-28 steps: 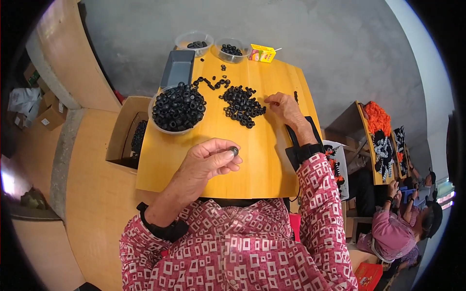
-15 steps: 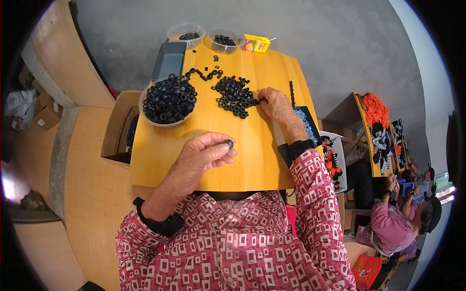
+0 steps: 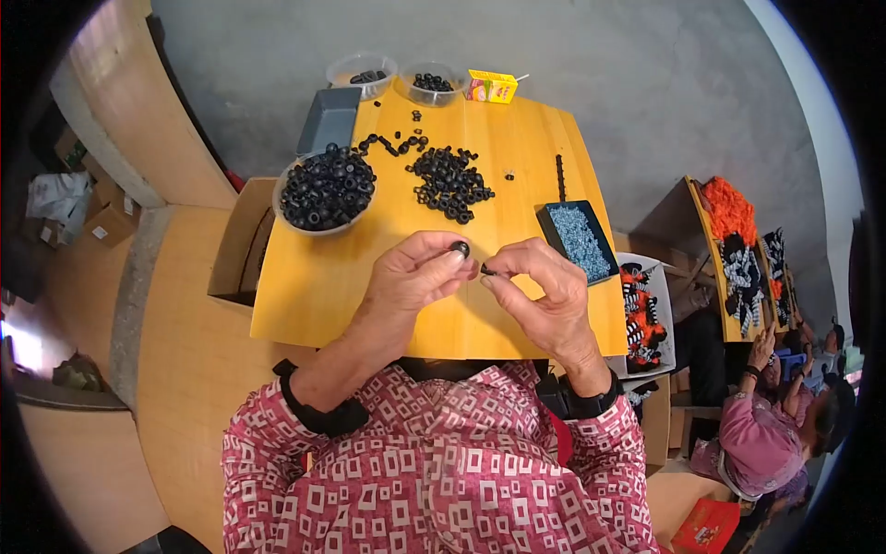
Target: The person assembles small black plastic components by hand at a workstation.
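The right hand [image 3: 544, 295], which was stretched out to the loose heap of small black ring-shaped parts [image 3: 449, 183] a moment ago, is now drawn back to the near middle of the yellow wooden bench [image 3: 517, 148], and a tiny dark piece [image 3: 485, 270] is carried between its thumb and forefinger. The left hand [image 3: 415, 277] is found much where it was, above the near part of the bench, with a small black rubber ring [image 3: 459, 248] pinched at its fingertips. The two hands, well apart shortly before, are now brought almost together, so that the tiny piece lies just beside the ring; it is judged that the fetching is finished and the joining of the two parts is in hand.

The grip of each hand is closed: the left is clamped on the ring, the right on the tiny piece.

The ring is held with its open face turned up towards the camera, so its axis is taken to run roughly upward. The tiny piece is seen to point leftward, towards the ring; its long axis seems to lie nearly level, though it is too small to be certain.

A round bowl of black rings [image 3: 325, 189] stands at the far left of the bench, and a dark tray of pale blue bits [image 3: 579, 240] at the right edge.
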Available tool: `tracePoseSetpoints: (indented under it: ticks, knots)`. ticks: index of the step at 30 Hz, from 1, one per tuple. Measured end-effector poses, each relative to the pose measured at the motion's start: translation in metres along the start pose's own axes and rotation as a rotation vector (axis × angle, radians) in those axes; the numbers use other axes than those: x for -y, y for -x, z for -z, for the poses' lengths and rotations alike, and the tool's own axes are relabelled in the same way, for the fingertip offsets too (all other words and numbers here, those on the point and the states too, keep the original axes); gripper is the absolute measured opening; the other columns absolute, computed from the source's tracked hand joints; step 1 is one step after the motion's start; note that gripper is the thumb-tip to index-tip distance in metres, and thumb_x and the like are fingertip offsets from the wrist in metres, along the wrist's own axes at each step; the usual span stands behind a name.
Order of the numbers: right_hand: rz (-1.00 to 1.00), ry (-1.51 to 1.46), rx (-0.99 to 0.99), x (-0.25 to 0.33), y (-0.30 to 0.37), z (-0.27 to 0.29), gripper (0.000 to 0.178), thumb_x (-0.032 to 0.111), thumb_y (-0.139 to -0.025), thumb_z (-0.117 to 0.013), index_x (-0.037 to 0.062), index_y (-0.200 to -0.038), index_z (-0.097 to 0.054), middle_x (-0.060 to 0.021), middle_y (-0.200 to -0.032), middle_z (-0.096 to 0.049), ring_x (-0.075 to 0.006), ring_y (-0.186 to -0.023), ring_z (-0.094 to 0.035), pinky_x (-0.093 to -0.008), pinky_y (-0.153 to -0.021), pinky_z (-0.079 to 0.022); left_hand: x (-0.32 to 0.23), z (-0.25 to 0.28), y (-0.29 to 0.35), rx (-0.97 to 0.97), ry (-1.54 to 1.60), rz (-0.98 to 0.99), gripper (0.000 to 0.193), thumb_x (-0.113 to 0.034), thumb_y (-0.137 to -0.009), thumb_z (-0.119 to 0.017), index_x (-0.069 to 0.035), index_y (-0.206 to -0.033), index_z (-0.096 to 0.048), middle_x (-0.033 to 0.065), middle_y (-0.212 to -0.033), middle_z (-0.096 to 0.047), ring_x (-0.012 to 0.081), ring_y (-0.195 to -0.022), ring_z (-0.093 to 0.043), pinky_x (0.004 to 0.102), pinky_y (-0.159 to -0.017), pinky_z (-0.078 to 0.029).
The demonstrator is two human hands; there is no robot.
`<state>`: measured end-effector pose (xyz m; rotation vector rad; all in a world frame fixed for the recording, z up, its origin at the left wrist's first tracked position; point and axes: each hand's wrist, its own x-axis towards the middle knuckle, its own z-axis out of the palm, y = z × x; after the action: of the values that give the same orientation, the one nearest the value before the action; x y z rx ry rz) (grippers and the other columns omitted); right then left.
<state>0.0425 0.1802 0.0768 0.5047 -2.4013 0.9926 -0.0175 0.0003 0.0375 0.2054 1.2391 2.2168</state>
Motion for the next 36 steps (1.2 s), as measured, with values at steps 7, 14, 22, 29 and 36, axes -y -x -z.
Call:
tracePoseSetpoints:
  ticks: [7, 14, 22, 29, 36]
  knots:
    - [-0.025, -0.014, -0.066, -0.001, 0.004, -0.002, 0.019, -0.004, -0.076, -0.073, 0.0016, -0.093, -0.066, -0.0102, -0.086, -0.065, -0.0238, -0.078, -0.066, -0.0313, -0.067, -0.053, 0.005, -0.008, 0.0, 0.053, -0.037, -0.005, 0.018, -0.012, -0.095, -0.064, -0.009, -0.113, -0.064, -0.0013, -0.105, -0.065, 0.0061, -0.093, -0.06, 0.021, -0.082, -0.05]
    - [-0.105, -0.084, -0.12, -0.004, 0.01, -0.01, 0.018, -0.003, -0.079, -0.072, 0.0016, -0.095, -0.067, -0.0087, -0.086, -0.065, -0.0192, -0.076, -0.064, -0.0284, -0.066, -0.052, 0.005, -0.01, -0.003, 0.034, -0.043, 0.04, 0.019, -0.01, -0.093, -0.065, -0.009, -0.112, -0.064, -0.0024, -0.102, -0.064, 0.0055, -0.091, -0.059, 0.0192, -0.081, -0.049]
    - [-0.168, -0.128, -0.13, -0.004, 0.015, -0.011, 0.018, -0.002, -0.078, -0.074, 0.0007, -0.095, -0.068, -0.0073, -0.086, -0.065, -0.0149, -0.074, -0.061, -0.0257, -0.066, -0.05, 0.008, -0.011, 0.0, 0.047, -0.006, -0.016, 0.023, -0.009, -0.09, -0.067, -0.005, -0.112, -0.064, -0.0008, -0.097, -0.066, 0.0062, -0.088, -0.057, 0.0226, -0.081, -0.045]
    - [-0.149, -0.175, -0.255, 0.003, 0.016, -0.018, 0.019, -0.003, -0.077, -0.073, 0.0008, -0.094, -0.066, -0.0079, -0.088, -0.065, -0.0161, -0.074, -0.062, -0.0269, -0.067, -0.051, 0.009, -0.011, -0.001, 0.083, 0.028, 0.005, 0.022, -0.008, -0.09, -0.067, -0.005, -0.112, -0.064, -0.0005, -0.098, -0.066, 0.0068, -0.089, -0.058, 0.0224, -0.081, -0.046]
    - [-0.018, 0.178, -0.161, 0.011, 0.016, -0.01, 0.021, -0.006, -0.077, -0.069, 0.001, -0.095, -0.064, -0.0122, -0.085, -0.061, -0.026, -0.074, -0.064, -0.0322, -0.066, -0.052, 0.01, -0.011, 0.001, 0.077, 0.001, -0.018, 0.022, -0.007, -0.09, -0.066, -0.002, -0.112, -0.063, 0.0038, -0.102, -0.067, 0.0109, -0.096, -0.062, 0.0248, -0.089, -0.048]
